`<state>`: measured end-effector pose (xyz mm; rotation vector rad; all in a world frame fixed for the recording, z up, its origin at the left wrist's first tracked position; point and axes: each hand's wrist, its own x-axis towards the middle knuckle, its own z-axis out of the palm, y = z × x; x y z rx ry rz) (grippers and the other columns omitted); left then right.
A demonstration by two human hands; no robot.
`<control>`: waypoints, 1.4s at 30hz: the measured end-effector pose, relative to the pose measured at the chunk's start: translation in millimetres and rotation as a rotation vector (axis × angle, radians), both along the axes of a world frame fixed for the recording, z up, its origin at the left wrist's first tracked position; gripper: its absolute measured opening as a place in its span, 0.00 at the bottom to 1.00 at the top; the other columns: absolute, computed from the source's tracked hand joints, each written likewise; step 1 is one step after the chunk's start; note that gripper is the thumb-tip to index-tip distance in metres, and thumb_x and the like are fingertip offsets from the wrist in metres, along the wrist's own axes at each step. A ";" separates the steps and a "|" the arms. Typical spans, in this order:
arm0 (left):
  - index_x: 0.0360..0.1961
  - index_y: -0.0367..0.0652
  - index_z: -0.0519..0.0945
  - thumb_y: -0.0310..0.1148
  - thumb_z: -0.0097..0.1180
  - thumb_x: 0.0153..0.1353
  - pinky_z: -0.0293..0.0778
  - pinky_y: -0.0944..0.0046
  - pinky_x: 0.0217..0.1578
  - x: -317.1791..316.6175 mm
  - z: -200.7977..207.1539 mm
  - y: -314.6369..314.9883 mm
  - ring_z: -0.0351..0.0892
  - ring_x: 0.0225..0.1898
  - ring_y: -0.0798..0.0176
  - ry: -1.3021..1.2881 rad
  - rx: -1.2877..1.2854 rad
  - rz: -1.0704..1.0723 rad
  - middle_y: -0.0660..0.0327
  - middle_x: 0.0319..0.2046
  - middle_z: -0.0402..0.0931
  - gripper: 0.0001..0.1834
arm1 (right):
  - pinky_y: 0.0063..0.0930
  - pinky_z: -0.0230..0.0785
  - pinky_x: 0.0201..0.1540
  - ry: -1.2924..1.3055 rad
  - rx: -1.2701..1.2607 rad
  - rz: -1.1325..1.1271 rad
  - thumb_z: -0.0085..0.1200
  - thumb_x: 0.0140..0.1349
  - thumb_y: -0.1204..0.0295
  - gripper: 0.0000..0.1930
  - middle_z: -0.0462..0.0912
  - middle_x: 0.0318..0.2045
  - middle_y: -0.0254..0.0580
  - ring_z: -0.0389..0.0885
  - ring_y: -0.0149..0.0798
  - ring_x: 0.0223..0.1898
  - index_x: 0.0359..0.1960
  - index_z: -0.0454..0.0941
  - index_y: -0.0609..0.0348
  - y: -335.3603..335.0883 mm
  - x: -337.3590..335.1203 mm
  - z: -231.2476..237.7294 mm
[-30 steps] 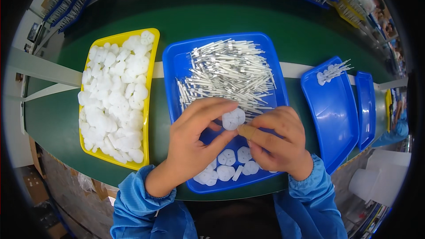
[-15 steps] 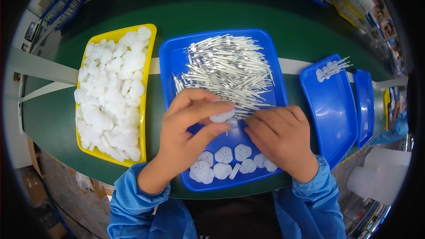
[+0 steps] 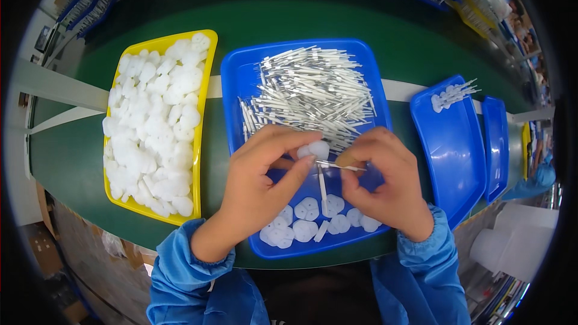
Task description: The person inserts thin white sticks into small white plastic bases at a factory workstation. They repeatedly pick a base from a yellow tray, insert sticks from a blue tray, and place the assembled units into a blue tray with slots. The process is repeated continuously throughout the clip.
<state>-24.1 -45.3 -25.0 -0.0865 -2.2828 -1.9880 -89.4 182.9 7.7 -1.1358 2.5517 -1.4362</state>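
Between the thumb and index finger of my left hand (image 3: 256, 174) is a translucent white lobed plastic disc (image 3: 315, 150). My right hand (image 3: 385, 177) pinches a thin white-and-silver rod (image 3: 344, 166), whose far end meets the disc's lower edge. Another white rod (image 3: 323, 189) points down from beside the disc; whether it is fixed there I cannot tell. Both hands are over a blue tray (image 3: 232, 93). A heap of similar rods (image 3: 313, 93) fills its far part, and several loose discs (image 3: 305, 230) lie along its near end.
A yellow tray (image 3: 198, 168) heaped with white discs stands at the left. To the right, a blue tray (image 3: 451, 150) holds several discs with rods in them (image 3: 451, 95), beside another blue tray (image 3: 495, 144). The green table (image 3: 241, 18) extends behind. White bins (image 3: 521, 241) stand lower right.
My right hand has lifted and turned, and a rod now shows in its pinch at the disc. A second rod has come into sight below the disc. My left hand keeps its hold.
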 end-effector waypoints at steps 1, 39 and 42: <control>0.64 0.34 0.87 0.15 0.65 0.72 0.87 0.71 0.49 0.5 0.6 -1.1 0.86 0.51 0.67 0.003 -0.004 -0.033 0.56 0.53 0.79 0.20 | 0.30 0.80 0.35 0.050 -0.039 -0.041 0.73 0.57 0.84 0.15 0.86 0.40 0.42 0.87 0.38 0.35 0.46 0.88 0.57 -3.9 1.4 -7.1; 0.61 0.40 0.92 0.17 0.72 0.63 0.83 0.58 0.49 -2.9 1.3 0.6 0.91 0.44 0.55 0.214 -0.358 0.010 0.52 0.43 0.94 0.24 | 0.31 0.74 0.26 -0.184 0.015 -0.148 0.77 0.65 0.70 0.07 0.87 0.22 0.38 0.86 0.38 0.21 0.38 0.90 0.55 -9.2 10.2 -18.3; 0.61 0.38 0.92 0.16 0.72 0.61 0.83 0.60 0.46 -0.9 4.5 3.0 0.91 0.39 0.56 0.204 -0.407 0.015 0.51 0.40 0.94 0.25 | 0.33 0.74 0.26 0.107 0.104 -0.149 0.77 0.65 0.71 0.07 0.88 0.23 0.39 0.87 0.40 0.21 0.38 0.90 0.56 -8.7 7.5 -16.9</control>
